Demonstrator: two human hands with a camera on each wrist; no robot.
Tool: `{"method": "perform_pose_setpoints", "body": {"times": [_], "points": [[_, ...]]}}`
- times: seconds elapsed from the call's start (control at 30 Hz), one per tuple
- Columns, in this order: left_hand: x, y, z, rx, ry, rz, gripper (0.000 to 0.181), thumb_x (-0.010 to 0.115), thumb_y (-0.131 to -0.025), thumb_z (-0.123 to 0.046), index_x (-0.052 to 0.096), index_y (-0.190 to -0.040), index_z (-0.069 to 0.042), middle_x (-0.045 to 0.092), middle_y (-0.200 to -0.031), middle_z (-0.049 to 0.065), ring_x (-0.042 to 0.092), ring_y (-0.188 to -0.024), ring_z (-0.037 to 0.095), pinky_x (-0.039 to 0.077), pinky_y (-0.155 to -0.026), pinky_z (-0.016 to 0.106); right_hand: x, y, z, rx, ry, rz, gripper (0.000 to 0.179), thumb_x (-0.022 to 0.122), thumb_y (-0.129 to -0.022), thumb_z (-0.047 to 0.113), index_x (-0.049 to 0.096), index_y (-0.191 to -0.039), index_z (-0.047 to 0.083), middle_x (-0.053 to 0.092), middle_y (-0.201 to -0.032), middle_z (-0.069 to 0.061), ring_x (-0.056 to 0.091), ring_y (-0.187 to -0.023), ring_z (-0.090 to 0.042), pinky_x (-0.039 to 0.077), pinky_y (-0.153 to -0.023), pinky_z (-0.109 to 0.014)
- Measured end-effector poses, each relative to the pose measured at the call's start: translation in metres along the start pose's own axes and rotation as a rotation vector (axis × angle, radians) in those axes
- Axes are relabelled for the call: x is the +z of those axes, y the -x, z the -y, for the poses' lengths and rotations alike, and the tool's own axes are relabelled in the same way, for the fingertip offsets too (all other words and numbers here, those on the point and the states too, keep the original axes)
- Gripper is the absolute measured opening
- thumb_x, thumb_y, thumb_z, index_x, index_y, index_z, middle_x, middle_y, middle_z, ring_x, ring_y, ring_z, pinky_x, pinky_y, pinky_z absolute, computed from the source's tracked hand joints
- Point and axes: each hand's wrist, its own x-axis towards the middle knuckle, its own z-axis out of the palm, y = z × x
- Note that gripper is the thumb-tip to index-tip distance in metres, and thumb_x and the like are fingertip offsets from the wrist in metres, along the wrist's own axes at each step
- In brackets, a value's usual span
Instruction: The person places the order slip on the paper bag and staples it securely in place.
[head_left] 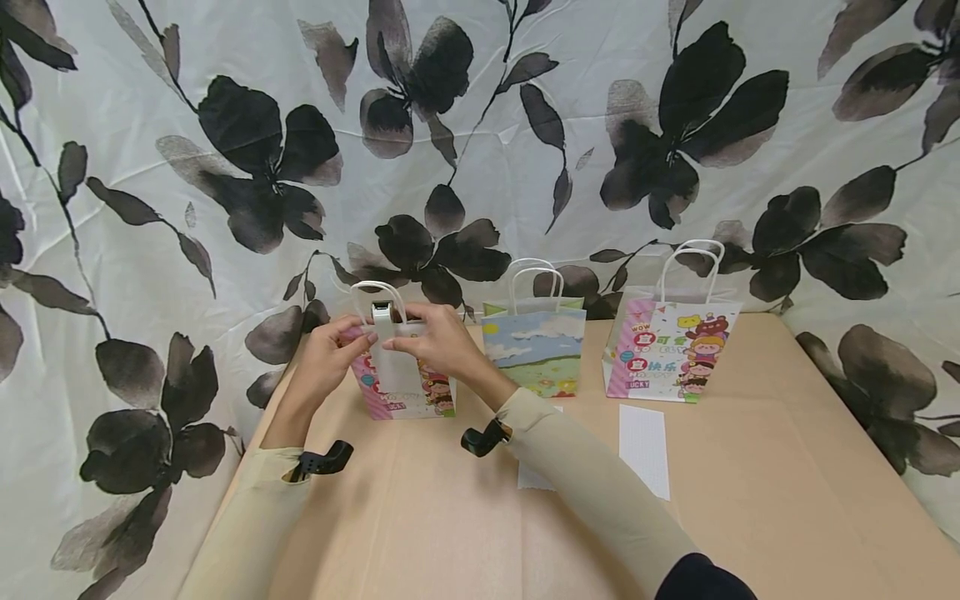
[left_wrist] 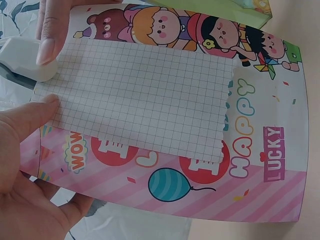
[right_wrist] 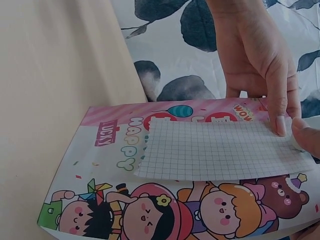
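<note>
A pink and white paper gift bag (head_left: 412,407) with cartoon children stands upright at the left of the table, its white handles raised. A torn-edged slip of grid paper (left_wrist: 145,95) lies flat against its front. My left hand (head_left: 330,350) pinches the slip and bag near the top left, thumb in front and other fingers behind. My right hand (head_left: 442,340) grips a small white stapler (head_left: 383,313) with a shiny metal top, which straddles the bag's top edge at the slip's upper end. In the right wrist view the stapler is mostly hidden by the right thumb (right_wrist: 307,137).
Right of this bag stands a landscape-print gift bag (head_left: 532,354), then another pink cartoon bag (head_left: 663,354). Two more slips lie on the table (head_left: 757,492): one grid slip (head_left: 643,450) and one paper slip (head_left: 534,477) partly under the right forearm. A floral curtain (head_left: 525,125) hangs behind.
</note>
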Motion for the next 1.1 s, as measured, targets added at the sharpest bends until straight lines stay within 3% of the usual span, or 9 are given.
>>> {"method": "perform_pose_setpoints", "body": {"times": [0.17, 0.5, 0.87, 1.1], "points": [[-0.002, 0.004, -0.012, 0.01, -0.009, 0.001, 0.027, 0.065, -0.1, -0.008, 0.067, -0.124, 0.005, 0.065, -0.115, 0.022, 0.057, -0.093, 0.025, 0.048, -0.075, 0.018, 0.0, 0.0, 0.001, 0.009, 0.002, 0.002, 0.046, 0.086, -0.083, 0.028, 0.071, -0.123, 0.01, 0.075, -0.109, 0.0, 0.069, -0.082, -0.005, 0.056, -0.067, -0.022], [0.0, 0.0, 0.001, -0.006, -0.025, -0.007, 0.028, 0.064, -0.101, -0.011, 0.066, -0.126, 0.003, 0.064, -0.117, 0.022, 0.057, -0.097, 0.028, 0.048, -0.077, 0.019, 0.001, -0.001, 0.001, 0.004, 0.045, -0.008, 0.045, 0.086, -0.084, 0.03, 0.071, -0.121, 0.009, 0.075, -0.108, -0.002, 0.07, -0.082, -0.005, 0.056, -0.067, -0.021], [0.001, 0.003, -0.006, -0.007, 0.002, -0.011, 0.027, 0.064, -0.1, -0.009, 0.067, -0.123, 0.004, 0.066, -0.116, 0.023, 0.061, -0.097, 0.029, 0.049, -0.077, 0.019, 0.002, 0.001, 0.001, -0.012, 0.077, -0.011, 0.04, 0.084, -0.086, 0.027, 0.071, -0.119, 0.009, 0.074, -0.106, -0.002, 0.068, -0.08, -0.005, 0.054, -0.064, -0.019], [0.001, 0.001, -0.01, -0.019, 0.002, -0.021, 0.027, 0.065, -0.099, -0.008, 0.067, -0.123, 0.005, 0.065, -0.117, 0.023, 0.061, -0.096, 0.022, 0.049, -0.076, 0.017, 0.003, 0.001, 0.0, -0.051, 0.124, -0.034, 0.036, 0.081, -0.088, 0.029, 0.071, -0.117, 0.01, 0.074, -0.107, -0.002, 0.066, -0.08, -0.004, 0.052, -0.062, -0.016]]}}
